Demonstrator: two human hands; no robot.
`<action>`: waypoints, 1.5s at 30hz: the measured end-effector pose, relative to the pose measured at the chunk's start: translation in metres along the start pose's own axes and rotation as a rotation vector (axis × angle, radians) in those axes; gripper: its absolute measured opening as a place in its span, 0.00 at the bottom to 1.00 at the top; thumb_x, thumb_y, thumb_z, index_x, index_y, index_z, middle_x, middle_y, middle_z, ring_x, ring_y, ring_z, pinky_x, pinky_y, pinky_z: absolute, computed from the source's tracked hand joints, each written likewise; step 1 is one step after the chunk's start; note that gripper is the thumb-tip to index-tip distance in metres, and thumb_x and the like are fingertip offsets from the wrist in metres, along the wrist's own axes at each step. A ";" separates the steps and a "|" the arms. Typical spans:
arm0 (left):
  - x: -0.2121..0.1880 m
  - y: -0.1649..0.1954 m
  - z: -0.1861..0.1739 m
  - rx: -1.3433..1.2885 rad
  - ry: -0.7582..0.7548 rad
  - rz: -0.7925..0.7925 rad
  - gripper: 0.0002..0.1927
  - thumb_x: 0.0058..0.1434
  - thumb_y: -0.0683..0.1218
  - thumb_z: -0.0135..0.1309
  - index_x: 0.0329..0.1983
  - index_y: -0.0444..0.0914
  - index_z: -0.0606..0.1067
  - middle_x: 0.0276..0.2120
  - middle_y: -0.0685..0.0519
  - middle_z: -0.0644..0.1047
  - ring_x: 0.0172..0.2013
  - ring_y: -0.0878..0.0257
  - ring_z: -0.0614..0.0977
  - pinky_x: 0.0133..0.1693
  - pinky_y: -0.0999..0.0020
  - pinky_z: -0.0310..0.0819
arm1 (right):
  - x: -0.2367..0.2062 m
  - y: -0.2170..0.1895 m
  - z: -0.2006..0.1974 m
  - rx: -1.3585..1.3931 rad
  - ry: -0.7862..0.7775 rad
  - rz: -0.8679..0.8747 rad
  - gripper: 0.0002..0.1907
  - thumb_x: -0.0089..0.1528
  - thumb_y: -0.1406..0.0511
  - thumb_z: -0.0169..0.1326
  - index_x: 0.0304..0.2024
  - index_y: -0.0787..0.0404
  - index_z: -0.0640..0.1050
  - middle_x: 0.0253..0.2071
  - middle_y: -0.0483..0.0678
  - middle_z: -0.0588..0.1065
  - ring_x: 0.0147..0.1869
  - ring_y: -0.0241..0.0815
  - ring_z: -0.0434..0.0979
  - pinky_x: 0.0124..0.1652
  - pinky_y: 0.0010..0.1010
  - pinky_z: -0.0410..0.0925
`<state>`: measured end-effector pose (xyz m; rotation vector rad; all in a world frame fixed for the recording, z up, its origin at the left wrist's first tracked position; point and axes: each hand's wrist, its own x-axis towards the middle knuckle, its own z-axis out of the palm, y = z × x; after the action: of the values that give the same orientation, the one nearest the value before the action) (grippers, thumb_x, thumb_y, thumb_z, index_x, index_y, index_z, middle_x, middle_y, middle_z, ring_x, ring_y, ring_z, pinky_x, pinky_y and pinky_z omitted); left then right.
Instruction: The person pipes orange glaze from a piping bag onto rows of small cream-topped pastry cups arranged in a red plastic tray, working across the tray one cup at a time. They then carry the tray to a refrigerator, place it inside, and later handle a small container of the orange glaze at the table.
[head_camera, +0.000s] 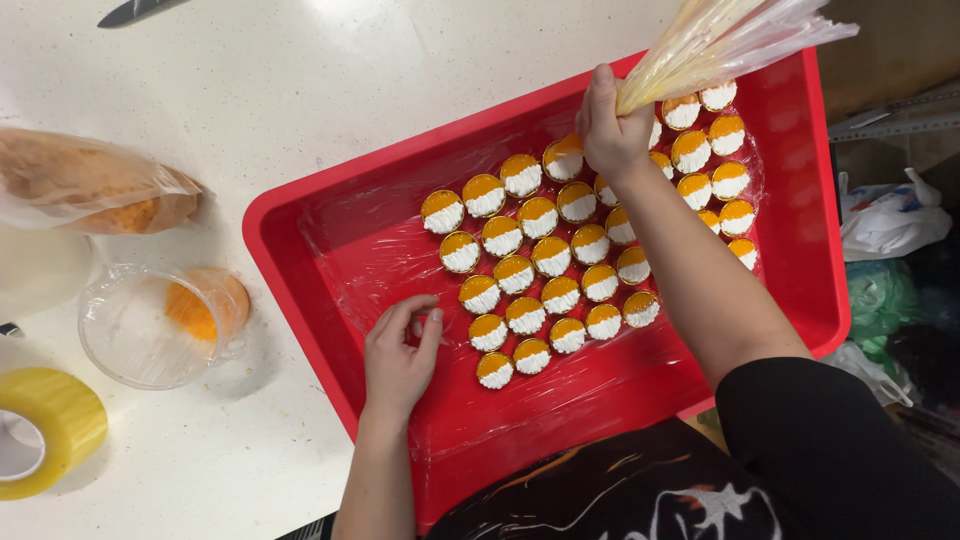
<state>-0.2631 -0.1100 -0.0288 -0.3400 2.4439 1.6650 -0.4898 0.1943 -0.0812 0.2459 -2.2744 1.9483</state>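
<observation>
A red tray (300, 215) lined with clear film holds several small round pastries (540, 265), each half orange and half white cream. My right hand (608, 125) is closed around a clear piping bag (720, 40) with pale orange filling, its tip down over the pastries at the far side of the tray. My left hand (400, 355) rests on the tray's film near the closest pastries, fingers loosely curled and holding nothing.
On the white counter (330, 70) to the left stand a clear plastic cup (160, 325) with orange residue, a yellow tape roll (45, 430) and a bag of orange crumbs (90, 185). A knife blade (135, 10) lies at the far edge. Plastic bags (890, 225) sit right of the tray.
</observation>
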 end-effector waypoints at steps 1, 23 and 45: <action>0.000 0.000 0.000 -0.001 -0.001 0.001 0.10 0.63 0.44 0.59 0.46 0.35 0.80 0.36 0.51 0.81 0.29 0.68 0.76 0.31 0.72 0.74 | 0.000 0.000 0.000 0.007 -0.005 0.008 0.28 0.79 0.58 0.39 0.22 0.58 0.63 0.17 0.42 0.63 0.20 0.33 0.62 0.24 0.27 0.60; 0.002 -0.001 0.001 -0.003 -0.022 -0.009 0.11 0.62 0.44 0.59 0.46 0.36 0.80 0.35 0.52 0.81 0.29 0.67 0.76 0.32 0.71 0.75 | 0.005 0.000 -0.007 -0.003 0.055 -0.006 0.28 0.79 0.57 0.40 0.23 0.58 0.63 0.18 0.41 0.62 0.20 0.33 0.61 0.24 0.28 0.59; 0.001 0.000 0.000 -0.071 -0.025 -0.050 0.11 0.64 0.44 0.58 0.47 0.35 0.79 0.37 0.51 0.80 0.29 0.70 0.75 0.30 0.75 0.81 | 0.007 -0.002 -0.019 0.062 0.048 0.046 0.27 0.78 0.56 0.40 0.23 0.58 0.62 0.18 0.41 0.61 0.19 0.33 0.59 0.22 0.26 0.57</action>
<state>-0.2640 -0.1100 -0.0290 -0.3841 2.3434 1.7277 -0.4963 0.2124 -0.0754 0.1529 -2.2114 2.0273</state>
